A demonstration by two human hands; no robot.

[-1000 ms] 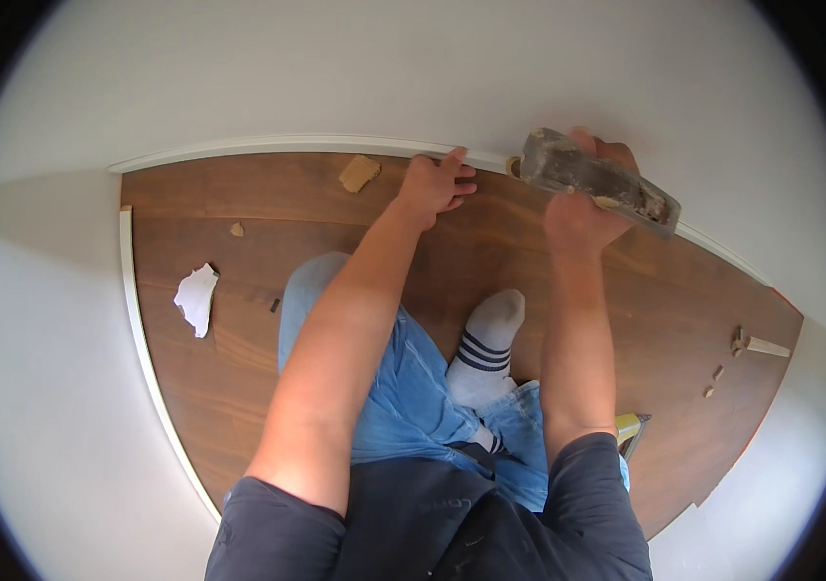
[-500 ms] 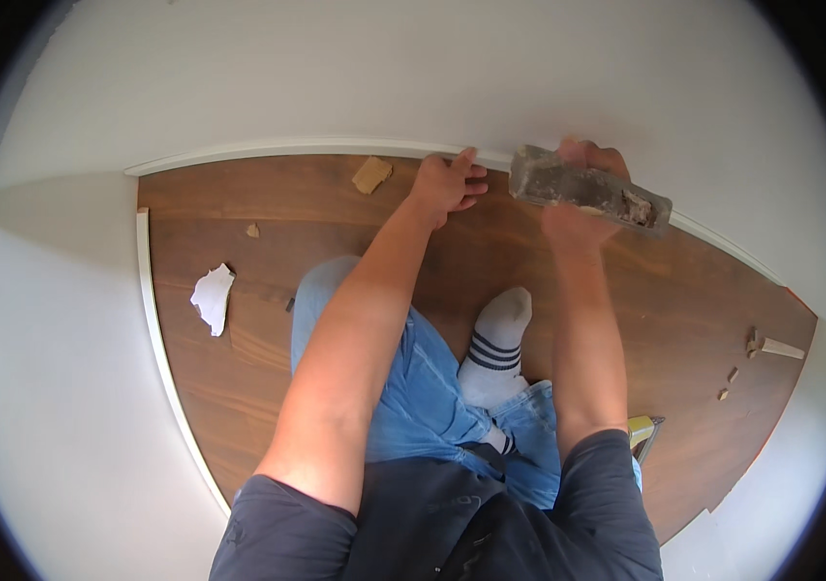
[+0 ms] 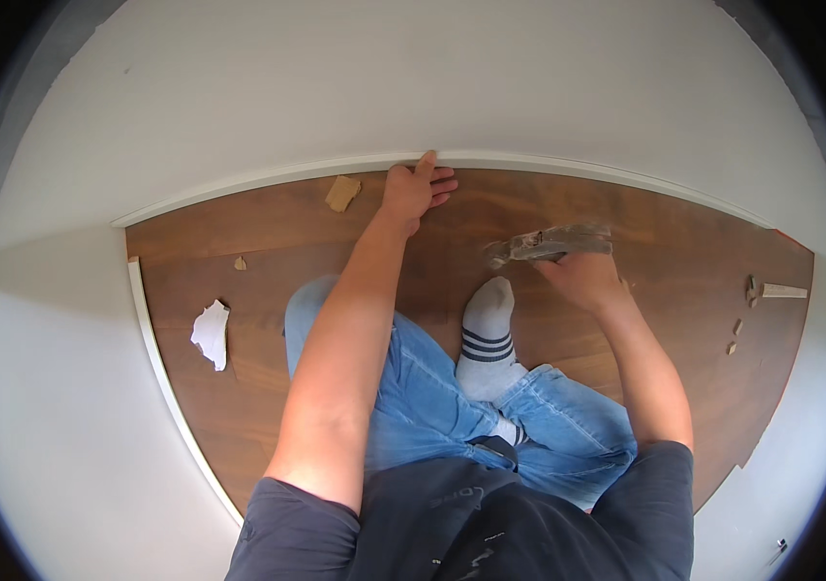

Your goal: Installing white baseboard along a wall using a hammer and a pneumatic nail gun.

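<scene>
My left hand (image 3: 411, 196) is at the white baseboard (image 3: 336, 167) along the far wall. Its fingers are apart, and the topmost one reaches the strip; nothing shows in its grasp. Over the wooden floor to the right, my right hand (image 3: 582, 279) is closed on a worn grey block-like tool (image 3: 560, 242), long and crusted with dirt. What kind of tool it is I cannot make out. A small tan cardboard-like piece (image 3: 342, 193) lies on the floor left of my left hand.
My socked foot (image 3: 487, 320) and jeans-clad legs (image 3: 442, 387) are on the floor close below the tool. On the left lie a torn white piece (image 3: 211, 335) and a small tan scrap (image 3: 241, 262). A hammer-like tool (image 3: 771, 290) and small scraps (image 3: 734, 337) lie at far right.
My right hand has brought the grey tool down and away from the wall, over the floor, and turned it. My left hand stays at the baseboard while the view has shifted.
</scene>
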